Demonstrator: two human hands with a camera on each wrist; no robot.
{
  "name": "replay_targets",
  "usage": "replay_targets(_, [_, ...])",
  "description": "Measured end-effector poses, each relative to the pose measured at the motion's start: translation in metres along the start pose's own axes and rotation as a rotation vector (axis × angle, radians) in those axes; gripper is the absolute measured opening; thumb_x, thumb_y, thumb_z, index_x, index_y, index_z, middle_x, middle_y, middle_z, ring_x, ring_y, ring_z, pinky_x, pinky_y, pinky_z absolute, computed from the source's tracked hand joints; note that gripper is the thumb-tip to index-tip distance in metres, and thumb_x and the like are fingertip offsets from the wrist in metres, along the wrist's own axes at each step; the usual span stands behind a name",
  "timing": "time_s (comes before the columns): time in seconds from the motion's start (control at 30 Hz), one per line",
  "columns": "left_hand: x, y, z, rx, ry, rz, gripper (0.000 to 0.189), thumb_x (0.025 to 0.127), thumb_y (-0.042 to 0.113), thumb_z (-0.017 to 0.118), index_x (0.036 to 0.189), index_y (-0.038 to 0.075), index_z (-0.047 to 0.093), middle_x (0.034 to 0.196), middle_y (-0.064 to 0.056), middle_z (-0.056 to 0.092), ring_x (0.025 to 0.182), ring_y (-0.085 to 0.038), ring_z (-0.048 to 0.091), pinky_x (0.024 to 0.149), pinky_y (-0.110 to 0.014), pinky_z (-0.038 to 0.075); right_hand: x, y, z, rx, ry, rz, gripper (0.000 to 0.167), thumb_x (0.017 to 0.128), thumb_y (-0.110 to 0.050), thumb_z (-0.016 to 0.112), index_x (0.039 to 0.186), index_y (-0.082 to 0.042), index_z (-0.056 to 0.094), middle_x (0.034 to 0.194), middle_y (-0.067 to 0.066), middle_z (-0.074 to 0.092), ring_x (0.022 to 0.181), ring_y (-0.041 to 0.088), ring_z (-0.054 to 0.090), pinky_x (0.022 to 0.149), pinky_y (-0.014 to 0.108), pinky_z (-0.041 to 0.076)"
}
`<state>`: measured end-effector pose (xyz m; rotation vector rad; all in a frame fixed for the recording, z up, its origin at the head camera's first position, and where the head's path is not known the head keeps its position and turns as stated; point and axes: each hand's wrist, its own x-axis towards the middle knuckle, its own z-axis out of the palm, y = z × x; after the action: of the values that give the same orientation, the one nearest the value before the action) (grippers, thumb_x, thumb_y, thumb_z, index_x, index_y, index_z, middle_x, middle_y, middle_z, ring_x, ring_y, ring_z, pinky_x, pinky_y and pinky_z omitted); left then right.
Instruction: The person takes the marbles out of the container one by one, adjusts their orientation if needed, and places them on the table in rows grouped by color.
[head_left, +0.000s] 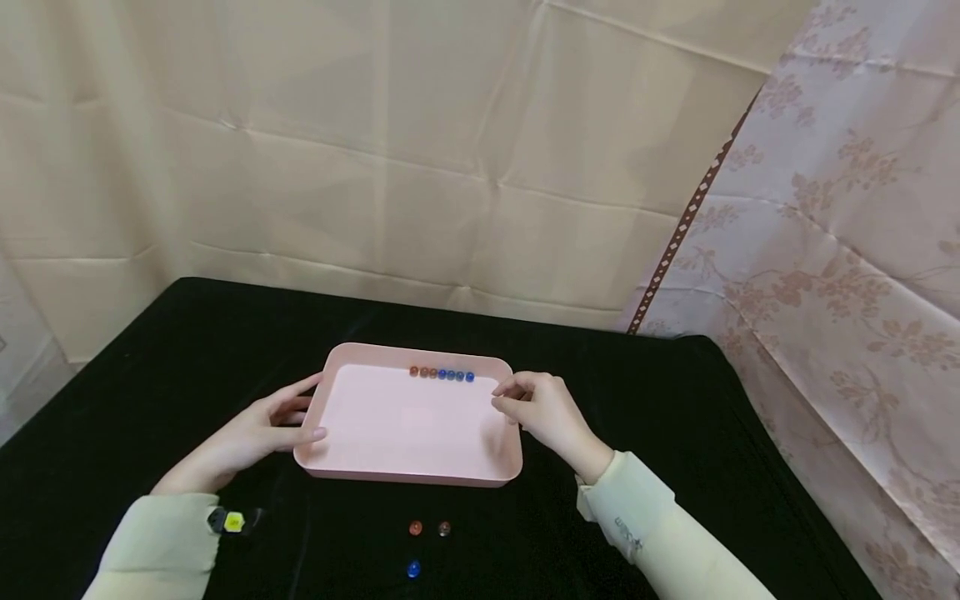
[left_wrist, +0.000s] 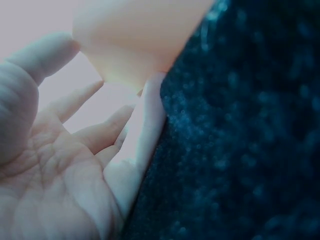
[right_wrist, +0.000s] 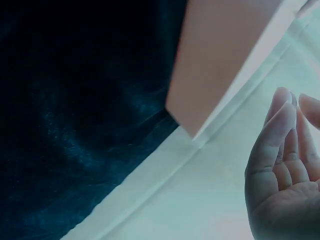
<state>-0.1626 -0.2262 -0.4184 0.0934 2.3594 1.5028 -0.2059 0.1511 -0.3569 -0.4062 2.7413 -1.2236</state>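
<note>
Here, left hand (head_left: pixel 258 429) pinches the tray (head_left: pixel 408 429); whether right hand (head_left: pixel 551 417) holds anything I can't tell, sleeve lettering (head_left: pixel 626 533) illegible.

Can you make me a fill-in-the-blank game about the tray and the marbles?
The left hand holds the tray, which is coloured ____.
Inside it, the row of marbles numbers ____.
The row's right-end marble is ____.
On the black cloth in view lie ____ loose marbles.

Missing words: pink, seven, blue, three.
</note>
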Motion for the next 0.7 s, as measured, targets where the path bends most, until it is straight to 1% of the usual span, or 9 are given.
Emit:
replay_targets(0.07, [0.001,0.000,0.000,-0.002,0.000,-0.004,0.088,0.092,0.038,0.068,0.160,0.018,0.016,0.148,-0.027,0.042,0.128,-0.036,0.049,0.098,-0.053,0.051,0.006,0.004,0.000,0.008,0.004,0.031,0.009,0.091,-0.014,0.070,0.095,-0.007,0.074,0.082,0.009,0.070,0.070,0.030,0.067,0.057,0.027,0.054])
replay_targets(0.23, [0.002,-0.001,0.001,-0.001,0.000,-0.010,0.088,0.092,0.038,0.069,0.160,0.019,0.016,0.148,-0.026,0.043,0.127,-0.036,0.049,0.098,-0.055,0.049,0.018,0.009,0.001,0.023,0.010,0.082,0.011,0.092,-0.015,0.069,0.097,-0.006,0.073,0.082,0.017,0.070,0.071,0.031,0.066,0.056,0.027,0.053])
replay_targets(0.4, [0.002,-0.001,0.001,0.004,0.004,-0.008,0.089,0.091,0.039,0.070,0.160,0.020,0.016,0.148,-0.025,0.043,0.127,-0.036,0.049,0.099,-0.056,0.048,0.030,0.010,0.001,0.028,0.012,0.104,0.013,0.092,-0.015,0.069,0.099,-0.006,0.073,0.089,0.018,0.072,0.071,0.028,0.067,0.055,0.027,0.054])
replay_targets(0.53, [0.001,-0.001,0.001,0.005,0.009,-0.003,0.089,0.091,0.039,0.070,0.160,0.020,0.016,0.148,-0.025,0.043,0.128,-0.036,0.048,0.099,-0.057,0.048,0.038,0.009,0.001,0.053,-0.010,0.129,0.014,0.092,-0.017,0.069,0.101,-0.006,0.072,0.095,0.017,0.072,0.071,0.025,0.068,0.057,0.027,0.055])
replay_targets(0.7, [0.001,-0.001,0.001,0.001,0.007,-0.004,0.089,0.091,0.038,0.069,0.160,0.019,0.016,0.149,-0.026,0.042,0.128,-0.036,0.047,0.099,-0.057,0.048,0.048,0.010,0.005,0.068,-0.027,0.152,0.015,0.093,-0.017,0.069,0.103,-0.006,0.072,0.097,0.012,0.072,0.067,0.019,0.067,0.057,0.026,0.055])
